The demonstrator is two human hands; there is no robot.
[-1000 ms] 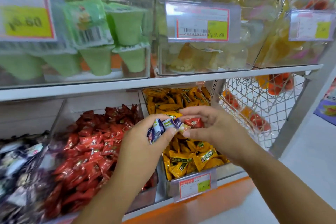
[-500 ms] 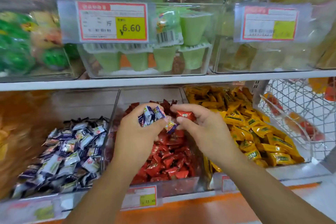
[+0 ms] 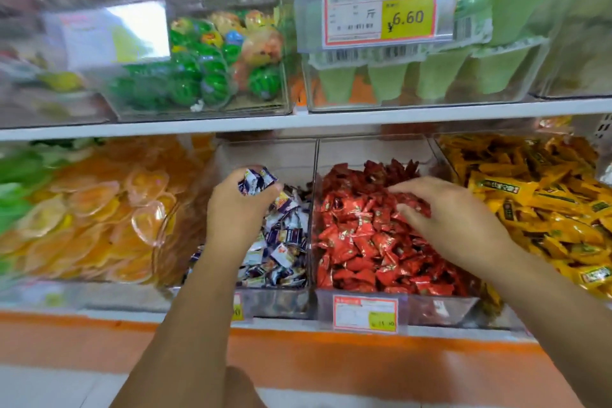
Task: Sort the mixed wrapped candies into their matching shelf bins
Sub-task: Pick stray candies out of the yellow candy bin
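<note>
Head view: purple-white candies (image 3: 256,179) are clutched in the grip of the left hand (image 3: 238,212); the right hand (image 3: 447,212) is spread loose over red candies (image 3: 364,242). The wrappers are judged light and slippery, best pinched mid-body.

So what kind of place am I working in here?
Most likely a shop's loose-candy aisle. A shelf price tag reads 6.60. Piles of red wrapped candies and yellow wrapped candies fill clear bins, and another price label sits on the lower shelf edge.
</note>
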